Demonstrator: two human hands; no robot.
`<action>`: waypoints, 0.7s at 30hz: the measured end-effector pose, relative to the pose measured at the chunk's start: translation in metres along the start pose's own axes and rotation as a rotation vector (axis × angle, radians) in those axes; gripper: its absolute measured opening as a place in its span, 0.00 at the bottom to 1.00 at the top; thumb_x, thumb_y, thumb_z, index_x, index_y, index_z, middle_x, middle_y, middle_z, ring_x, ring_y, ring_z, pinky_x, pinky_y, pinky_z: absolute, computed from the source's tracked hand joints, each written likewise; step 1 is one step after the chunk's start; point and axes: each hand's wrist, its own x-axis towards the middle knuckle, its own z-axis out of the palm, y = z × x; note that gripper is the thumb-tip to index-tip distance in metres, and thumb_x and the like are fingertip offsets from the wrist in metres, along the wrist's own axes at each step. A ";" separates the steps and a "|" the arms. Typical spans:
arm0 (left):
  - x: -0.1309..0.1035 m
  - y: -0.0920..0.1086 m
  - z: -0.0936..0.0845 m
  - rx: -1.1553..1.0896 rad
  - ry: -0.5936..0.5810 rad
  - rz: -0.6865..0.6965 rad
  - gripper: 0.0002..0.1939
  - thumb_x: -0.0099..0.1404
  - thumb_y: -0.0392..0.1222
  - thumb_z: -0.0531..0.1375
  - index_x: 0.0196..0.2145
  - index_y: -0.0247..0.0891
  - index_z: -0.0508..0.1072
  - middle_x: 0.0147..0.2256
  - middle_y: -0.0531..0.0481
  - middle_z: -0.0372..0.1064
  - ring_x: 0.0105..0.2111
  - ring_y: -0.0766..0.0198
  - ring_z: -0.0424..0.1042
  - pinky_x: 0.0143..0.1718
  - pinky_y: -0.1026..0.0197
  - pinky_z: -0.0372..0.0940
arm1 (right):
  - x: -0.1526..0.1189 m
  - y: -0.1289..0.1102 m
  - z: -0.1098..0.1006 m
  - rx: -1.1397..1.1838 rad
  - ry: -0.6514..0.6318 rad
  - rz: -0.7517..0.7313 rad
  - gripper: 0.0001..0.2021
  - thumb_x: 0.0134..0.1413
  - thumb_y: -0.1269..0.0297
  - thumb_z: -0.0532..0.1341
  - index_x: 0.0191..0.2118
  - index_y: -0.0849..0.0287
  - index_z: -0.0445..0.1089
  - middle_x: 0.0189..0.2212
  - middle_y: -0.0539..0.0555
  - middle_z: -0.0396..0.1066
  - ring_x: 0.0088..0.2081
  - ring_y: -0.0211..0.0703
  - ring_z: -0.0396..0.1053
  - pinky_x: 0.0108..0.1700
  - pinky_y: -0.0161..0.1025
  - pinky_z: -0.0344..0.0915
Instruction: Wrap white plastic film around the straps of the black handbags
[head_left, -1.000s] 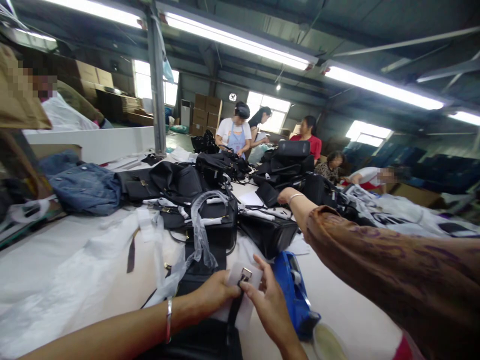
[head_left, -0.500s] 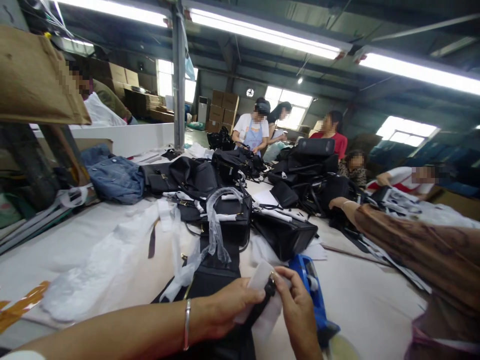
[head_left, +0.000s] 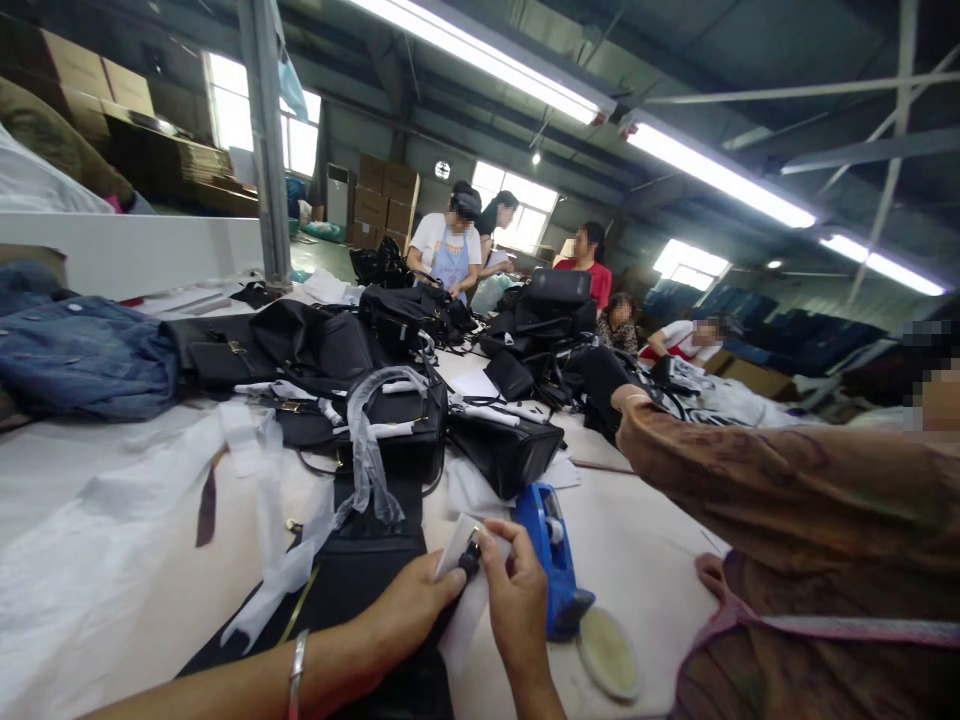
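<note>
Between my hands is a black strap (head_left: 466,568) with a gold-coloured metal fitting (head_left: 475,536) and a thin white wrapping sheet (head_left: 463,628) around or behind it. My left hand (head_left: 401,615) is closed on the strap and sheet, thumb on top. At the strap's upper end, my right hand (head_left: 516,590) pinches near the metal fitting with thumb and fingers. Beneath my left forearm lies a black bag (head_left: 379,555) with a gold zip. Just right of my right hand stands a blue tape dispenser (head_left: 553,570), with a tape roll (head_left: 607,652) beside it.
Ahead are a black bag with a plastic-wrapped handle (head_left: 367,440) and another black bag (head_left: 514,455). White wrapping (head_left: 112,540) and a denim bag (head_left: 90,355) lie left. A co-worker's brown sleeve (head_left: 735,475) reaches across from the right. A metal post (head_left: 262,150) rises behind.
My view has swung right, so the table's things appear further left and more of the co-worker shows. Both my hands stay on the strap and sheet, with little change in their grip.
</note>
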 end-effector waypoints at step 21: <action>-0.002 0.010 0.009 0.078 0.021 0.005 0.19 0.62 0.54 0.56 0.34 0.33 0.73 0.27 0.49 0.72 0.27 0.63 0.67 0.28 0.64 0.60 | -0.019 0.015 -0.004 0.770 -0.302 0.266 0.18 0.56 0.53 0.60 0.47 0.58 0.70 0.36 0.56 0.72 0.31 0.42 0.68 0.30 0.35 0.64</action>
